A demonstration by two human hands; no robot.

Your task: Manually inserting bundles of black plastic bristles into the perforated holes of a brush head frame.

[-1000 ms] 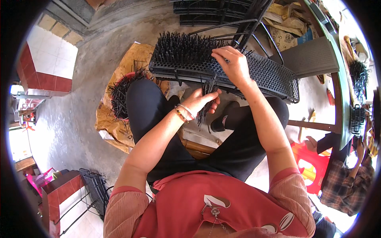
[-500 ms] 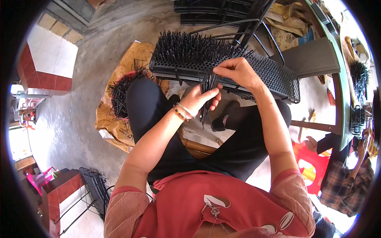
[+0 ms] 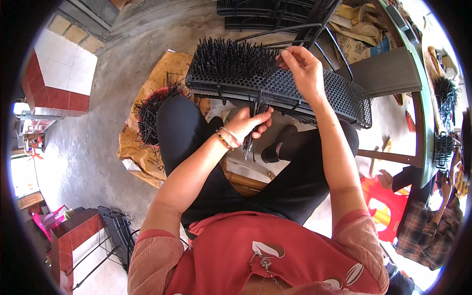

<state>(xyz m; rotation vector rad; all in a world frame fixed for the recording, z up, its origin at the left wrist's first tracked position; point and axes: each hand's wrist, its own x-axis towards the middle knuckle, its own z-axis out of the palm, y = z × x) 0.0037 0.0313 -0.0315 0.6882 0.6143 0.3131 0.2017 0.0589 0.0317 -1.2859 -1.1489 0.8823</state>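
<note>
A bunch of thin black sticks (image 3: 249,143) is gripped in my left hand (image 3: 240,124), just below the near edge of a long black perforated rack (image 3: 339,96). Many similar sticks stand upright in the holes of the rack's left part (image 3: 228,59), packed closely. Over the rack, at the right border of these upright sticks, my right hand (image 3: 307,73) is pinched on a single thin black stick (image 3: 273,68). Its lower end is hard to tell from the sticks and holes behind it.
Left of my knee, a red container (image 3: 158,92) of loose black sticks rests on a brown paper sack (image 3: 130,140). More black racks (image 3: 265,23) stand beyond. A green-edged table (image 3: 427,132) and a red plastic stool (image 3: 388,209) are at right, near another person's plaid sleeve (image 3: 425,231).
My right hand has moved up and to the right, from beside the bunch to over the rack, with a stick. My left hand stays nearly in place, still holding the bunch.
</note>
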